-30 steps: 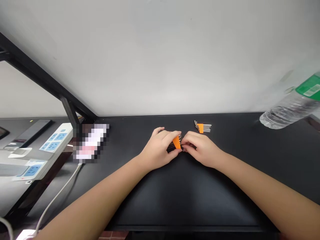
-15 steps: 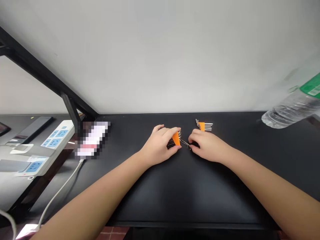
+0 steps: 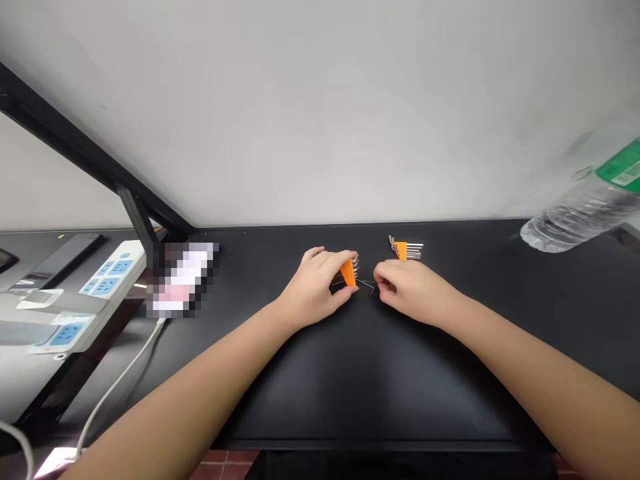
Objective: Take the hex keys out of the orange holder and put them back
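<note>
A wide matte black surface [image 3: 380, 393] carries everything. Near its far edge, centre, the left hand [image 3: 315, 290] has fingers clenched around an orange plastic holder of steel hex keys [image 3: 349, 272]. Just beside it, the right hand [image 3: 407, 288] pinches one thin bent steel key [image 3: 367, 285]: likely light, stiff, slippery, best held at its bend.

Orange-holdered hex key set [image 3: 349, 272] in hand; thin key [image 3: 367, 285] protruding right.

A second hex key set [image 3: 406, 249] lies near the wall. A water bottle [image 3: 585, 207] lies far right. Power strips [image 3: 107, 280] sit left.
</note>
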Available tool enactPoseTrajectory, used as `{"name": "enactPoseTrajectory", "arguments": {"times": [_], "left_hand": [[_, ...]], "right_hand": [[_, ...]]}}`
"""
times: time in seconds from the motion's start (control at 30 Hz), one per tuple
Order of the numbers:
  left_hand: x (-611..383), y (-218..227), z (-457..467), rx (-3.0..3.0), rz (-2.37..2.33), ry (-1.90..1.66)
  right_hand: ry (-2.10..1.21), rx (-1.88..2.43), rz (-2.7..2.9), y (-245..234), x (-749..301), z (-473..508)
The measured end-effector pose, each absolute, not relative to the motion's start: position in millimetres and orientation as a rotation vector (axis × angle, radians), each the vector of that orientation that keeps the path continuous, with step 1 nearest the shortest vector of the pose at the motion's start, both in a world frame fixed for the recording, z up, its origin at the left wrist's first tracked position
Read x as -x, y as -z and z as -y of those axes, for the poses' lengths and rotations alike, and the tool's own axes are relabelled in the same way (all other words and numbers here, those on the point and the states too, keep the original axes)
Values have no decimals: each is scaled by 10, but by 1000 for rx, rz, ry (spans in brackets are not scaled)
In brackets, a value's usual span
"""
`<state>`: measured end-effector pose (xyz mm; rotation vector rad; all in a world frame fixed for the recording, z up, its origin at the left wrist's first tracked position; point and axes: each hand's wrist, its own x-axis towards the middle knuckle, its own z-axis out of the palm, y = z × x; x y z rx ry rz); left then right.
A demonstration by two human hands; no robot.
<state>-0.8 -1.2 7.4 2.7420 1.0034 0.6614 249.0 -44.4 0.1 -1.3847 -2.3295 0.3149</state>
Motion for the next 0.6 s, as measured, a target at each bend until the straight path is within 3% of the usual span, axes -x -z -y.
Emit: {"name": "enactPoseTrajectory", "arguments": {"times": [0.13,0.6], "left_hand": [[8,-76,22,-2748,-999,-673],[16,-68,15,-2751,-1011,-679]], "right_hand": [[-279,1209,2294,55,-2475,458],[-16,1192,2429,40,-2528,486]]}}
